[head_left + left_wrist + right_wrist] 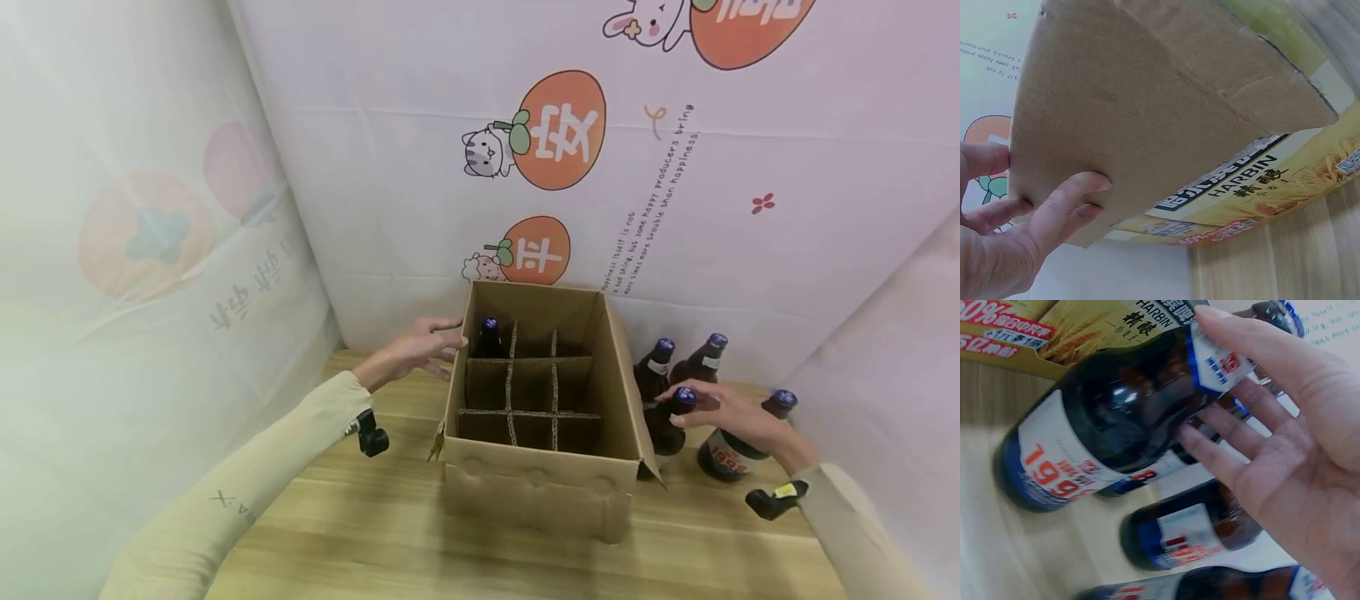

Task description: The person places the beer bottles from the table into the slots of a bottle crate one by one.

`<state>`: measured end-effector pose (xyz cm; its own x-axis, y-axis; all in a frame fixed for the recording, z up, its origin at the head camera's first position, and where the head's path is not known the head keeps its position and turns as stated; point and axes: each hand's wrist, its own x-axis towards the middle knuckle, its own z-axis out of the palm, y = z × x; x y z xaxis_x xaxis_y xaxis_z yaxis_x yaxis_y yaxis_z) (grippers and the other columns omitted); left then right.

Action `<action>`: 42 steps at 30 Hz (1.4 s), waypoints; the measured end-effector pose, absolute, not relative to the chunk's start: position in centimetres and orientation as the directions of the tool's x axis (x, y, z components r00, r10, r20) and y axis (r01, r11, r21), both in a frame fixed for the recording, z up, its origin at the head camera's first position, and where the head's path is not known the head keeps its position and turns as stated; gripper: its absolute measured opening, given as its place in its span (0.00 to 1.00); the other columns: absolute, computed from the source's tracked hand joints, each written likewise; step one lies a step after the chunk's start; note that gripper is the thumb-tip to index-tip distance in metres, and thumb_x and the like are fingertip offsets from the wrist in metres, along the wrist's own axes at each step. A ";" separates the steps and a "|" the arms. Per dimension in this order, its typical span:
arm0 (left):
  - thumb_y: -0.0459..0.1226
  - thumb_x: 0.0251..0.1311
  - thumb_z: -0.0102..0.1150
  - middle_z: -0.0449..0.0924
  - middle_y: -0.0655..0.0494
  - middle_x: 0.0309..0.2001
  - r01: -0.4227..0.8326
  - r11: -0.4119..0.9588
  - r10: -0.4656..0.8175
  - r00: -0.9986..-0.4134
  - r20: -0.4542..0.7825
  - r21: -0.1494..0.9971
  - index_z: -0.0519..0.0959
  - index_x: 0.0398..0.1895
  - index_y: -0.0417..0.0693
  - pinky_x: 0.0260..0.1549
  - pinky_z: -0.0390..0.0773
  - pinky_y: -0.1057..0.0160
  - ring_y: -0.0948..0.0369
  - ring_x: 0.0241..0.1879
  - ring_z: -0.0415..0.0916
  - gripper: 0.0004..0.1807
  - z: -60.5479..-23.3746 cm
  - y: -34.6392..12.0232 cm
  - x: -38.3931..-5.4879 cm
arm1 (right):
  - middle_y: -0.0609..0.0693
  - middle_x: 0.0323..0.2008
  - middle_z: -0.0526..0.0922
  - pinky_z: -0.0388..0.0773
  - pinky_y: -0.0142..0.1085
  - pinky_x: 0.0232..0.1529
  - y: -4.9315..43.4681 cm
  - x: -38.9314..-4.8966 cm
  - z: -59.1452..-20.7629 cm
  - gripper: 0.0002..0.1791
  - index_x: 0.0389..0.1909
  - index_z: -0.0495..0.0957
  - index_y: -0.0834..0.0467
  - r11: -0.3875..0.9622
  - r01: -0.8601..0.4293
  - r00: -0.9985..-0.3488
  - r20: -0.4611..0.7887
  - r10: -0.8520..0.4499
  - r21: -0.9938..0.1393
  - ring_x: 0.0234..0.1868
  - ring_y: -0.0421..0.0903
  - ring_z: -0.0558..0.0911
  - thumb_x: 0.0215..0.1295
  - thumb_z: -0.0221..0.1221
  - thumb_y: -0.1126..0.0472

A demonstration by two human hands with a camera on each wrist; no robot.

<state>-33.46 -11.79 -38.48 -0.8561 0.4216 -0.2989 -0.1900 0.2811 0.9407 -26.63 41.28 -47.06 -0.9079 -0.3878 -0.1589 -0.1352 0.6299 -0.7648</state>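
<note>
A tall brown cardboard box (536, 475) with cardboard dividers holds one dark bottle (490, 337) in its far left compartment. My left hand (423, 343) is at the box's left wall, its fingers and thumb touching the cardboard near the upper edge. To the right of the box, my right hand (723, 412) is at the neck of a dark glass bottle (1129, 412) with a blue cap. The thumb lies across one side of the neck and the loosely extended fingers reach along the other. That bottle has a white label with red numerals.
Two more capped bottles (660, 367) (705, 358) stand behind, beside the box's right wall. Another bottle (731, 450) is on the far right, under my right wrist. A wooden table (360, 533) carries everything. Printed white cloth (405, 167) hangs close behind and on both sides.
</note>
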 end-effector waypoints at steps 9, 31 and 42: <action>0.36 0.75 0.57 0.66 0.34 0.75 -0.188 0.282 0.413 -0.861 -0.296 0.941 0.54 0.83 0.43 0.47 0.92 0.51 0.34 0.70 0.70 0.38 -38.4 -11.8 -33.5 | 0.59 0.66 0.81 0.80 0.28 0.54 40.5 -25.7 -48.2 0.21 0.67 0.78 0.54 0.579 -0.209 -0.925 -0.032 -0.378 -0.788 0.56 0.31 0.81 0.77 0.61 0.57; 0.36 0.75 0.56 0.65 0.34 0.76 -0.181 0.280 0.423 -0.858 -0.290 0.943 0.53 0.84 0.43 0.49 0.91 0.50 0.33 0.71 0.67 0.38 -38.7 -11.6 -33.4 | 0.61 0.72 0.74 0.76 0.27 0.59 39.9 -24.3 -49.3 0.27 0.73 0.74 0.52 0.645 -0.161 -0.975 0.019 -0.220 -0.747 0.64 0.33 0.76 0.78 0.61 0.51; 0.36 0.75 0.56 0.66 0.35 0.75 -0.177 0.281 0.423 -0.859 -0.287 0.943 0.54 0.83 0.42 0.47 0.92 0.50 0.32 0.71 0.68 0.38 -38.7 -11.7 -33.4 | 0.75 0.76 0.58 0.67 0.75 0.68 39.0 -23.6 -49.8 0.42 0.79 0.58 0.69 0.669 -0.014 -0.997 -0.045 -0.070 -0.743 0.72 0.79 0.62 0.77 0.60 0.46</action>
<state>-33.44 -11.65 -38.73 -0.8594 0.4232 -0.2871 -0.1770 0.2805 0.9434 -23.62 38.99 -49.80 -0.9965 -0.0702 -0.0448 -0.0137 0.6686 -0.7435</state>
